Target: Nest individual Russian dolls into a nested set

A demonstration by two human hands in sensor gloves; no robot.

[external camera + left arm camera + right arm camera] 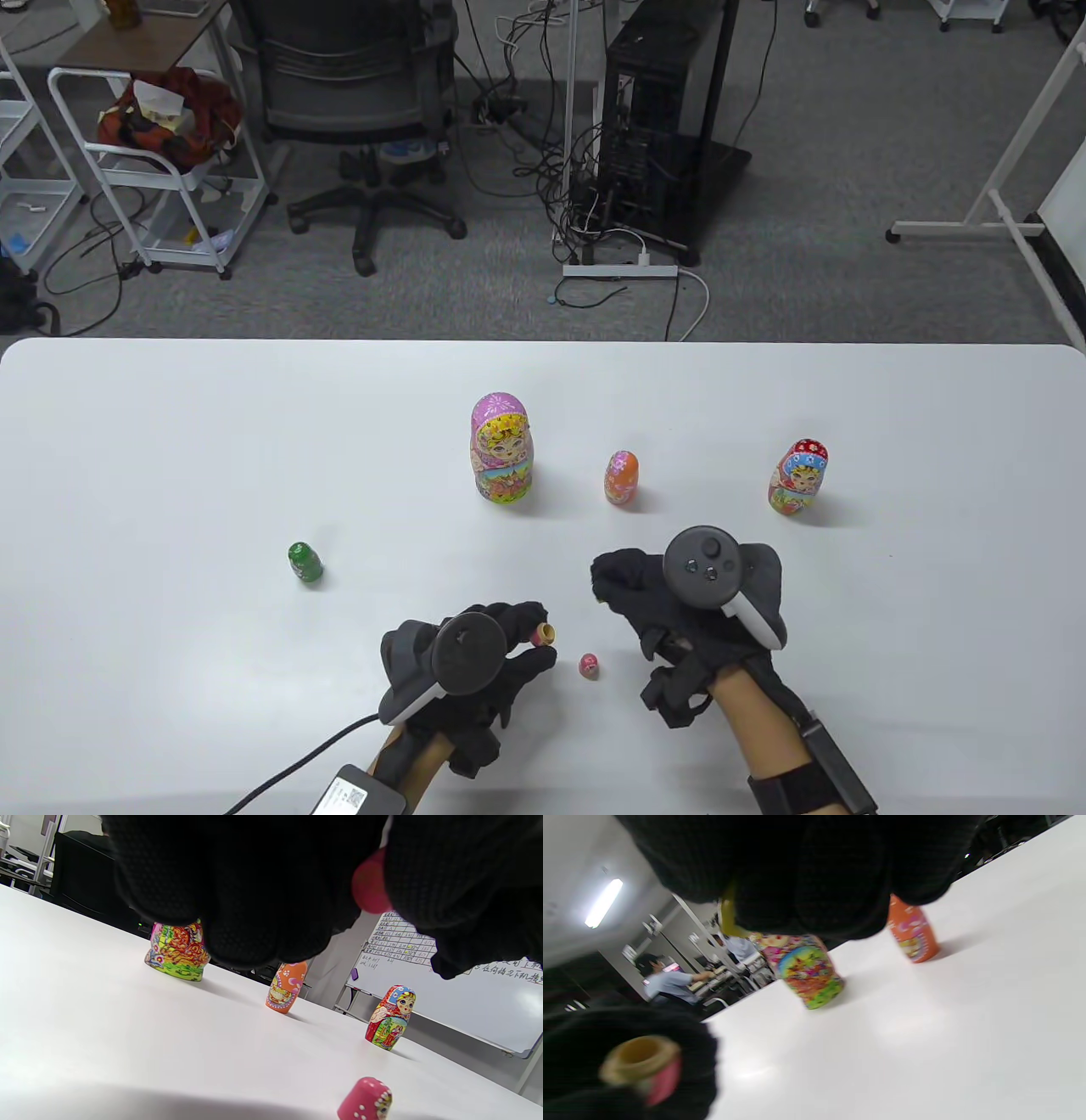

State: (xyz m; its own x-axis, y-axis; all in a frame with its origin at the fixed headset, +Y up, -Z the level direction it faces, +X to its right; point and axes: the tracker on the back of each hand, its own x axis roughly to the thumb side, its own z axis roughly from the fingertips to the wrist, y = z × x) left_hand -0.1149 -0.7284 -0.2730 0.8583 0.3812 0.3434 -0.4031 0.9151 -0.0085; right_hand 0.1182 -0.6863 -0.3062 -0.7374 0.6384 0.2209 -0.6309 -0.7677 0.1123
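Note:
My left hand (530, 643) pinches the open bottom half of a small pink doll (544, 632), its hollow mouth up; it also shows in the left wrist view (369, 887) and the right wrist view (640, 1063). The pink top half (588, 665) stands on the table between my hands, also in the left wrist view (367, 1101). My right hand (607, 586) is curled closed; a small yellow piece (727, 912) peeks out between its fingers. A large pink doll (501, 450), an orange doll (622, 477), a red doll (798, 477) and a green doll (305, 563) stand closed.
The white table (170, 475) ends at a far edge, with an office chair (356, 110), a wire cart (161, 161) and a computer tower (662, 110) on the floor behind it. A cable (297, 764) runs from my left wrist.

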